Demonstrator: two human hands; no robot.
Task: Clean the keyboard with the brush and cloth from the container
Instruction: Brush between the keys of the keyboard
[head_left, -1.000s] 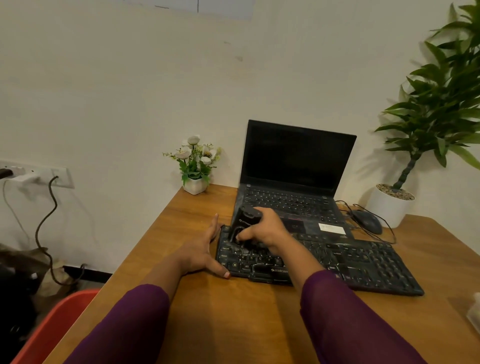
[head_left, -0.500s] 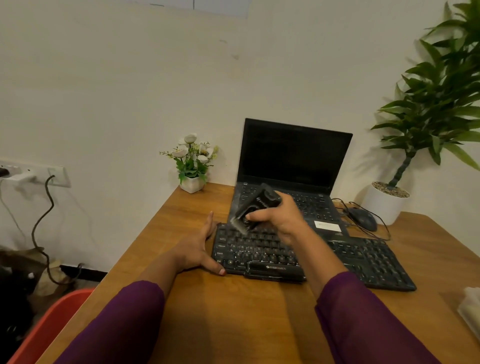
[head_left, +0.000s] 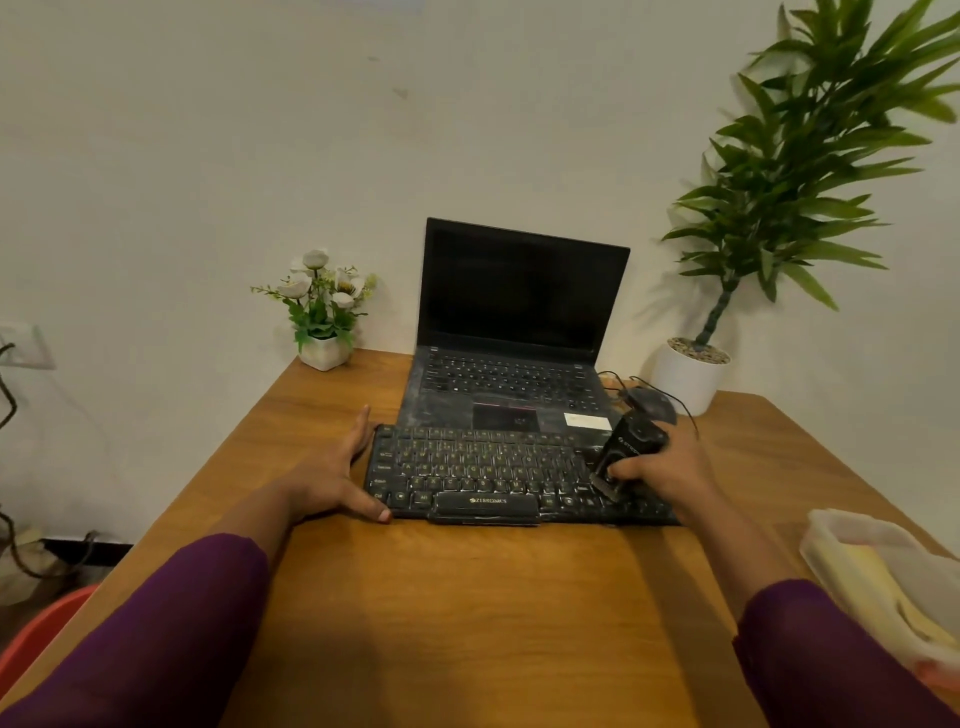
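Head view: black brush (head_left: 626, 454) was gripped in the curled right hand (head_left: 670, 467), bristle end held down at the right part of the keyboard (head_left: 493, 470). Left hand (head_left: 332, 478) was laid flat, fingers straight, against the keyboard's left edge. Container (head_left: 852, 540) holding the yellow cloth (head_left: 883, 587) was seen at the table's (head_left: 467, 597) right edge.

Brush (head_left: 631, 447) pass: left end to right part of keyboard (head_left: 483, 467).

Grips brush in right hand (head_left: 672, 470), now down on the right-hand keys, bristle end touching them and body tilted up toward the back. At left end 1.0 s ago; lifted clear above the left keys 0.5 s ago. Shows more of container (head_left: 852, 527) with yellow cloth (head_left: 883, 587) at right edge, only a sliver before.
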